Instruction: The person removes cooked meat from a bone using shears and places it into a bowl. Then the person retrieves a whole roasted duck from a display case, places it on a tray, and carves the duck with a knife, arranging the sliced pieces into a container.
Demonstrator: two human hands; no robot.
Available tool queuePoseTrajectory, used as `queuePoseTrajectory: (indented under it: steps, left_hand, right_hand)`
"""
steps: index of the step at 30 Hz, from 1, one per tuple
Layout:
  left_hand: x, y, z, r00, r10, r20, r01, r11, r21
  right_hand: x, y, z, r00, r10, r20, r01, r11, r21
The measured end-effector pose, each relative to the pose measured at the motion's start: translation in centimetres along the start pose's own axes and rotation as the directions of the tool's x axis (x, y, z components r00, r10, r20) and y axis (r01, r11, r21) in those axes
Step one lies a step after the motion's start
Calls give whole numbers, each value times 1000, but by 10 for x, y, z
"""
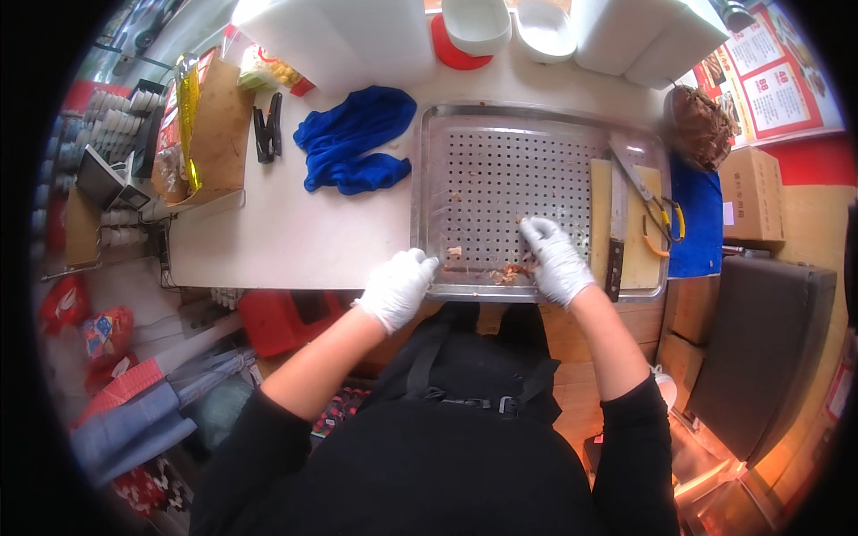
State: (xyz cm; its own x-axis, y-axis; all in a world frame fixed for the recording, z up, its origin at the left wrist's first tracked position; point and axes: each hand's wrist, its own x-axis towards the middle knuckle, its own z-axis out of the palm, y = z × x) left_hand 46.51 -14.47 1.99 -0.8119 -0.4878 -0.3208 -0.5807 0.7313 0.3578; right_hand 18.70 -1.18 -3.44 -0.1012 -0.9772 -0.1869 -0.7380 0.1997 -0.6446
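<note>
A perforated metal tray lies before me on the table, its holes in rows. My left hand, in a clear plastic glove, is curled on the tray's front left rim. Over the front part of the tray is my right hand, also gloved, with its fingers bent together; whether a scrap is pinched in them is unclear. Shredded meat scraps lie beside it, and a paler scrap sits further left. On a cutting board at the tray's right rest a knife and yellow-handled scissors.
A blue cloth and a black stapler are on the white table. White containers stand at the back. A brown meat-like lump is behind right. Cardboard boxes stand at right, a red stool below left.
</note>
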Motion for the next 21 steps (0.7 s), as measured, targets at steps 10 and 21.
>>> queuePoseTrajectory:
  steps: [10, 21]
  left_hand:
    - [57, 22, 25, 873, 51, -486, -175, 961, -214]
    - [69, 5, 35, 924, 300, -237, -338, 930, -143]
  right_hand:
    - [-54, -22, 7, 876, 454, -165, -426, 887, 180]
    - [36, -11, 12, 955, 52, -291, -61, 998, -22]
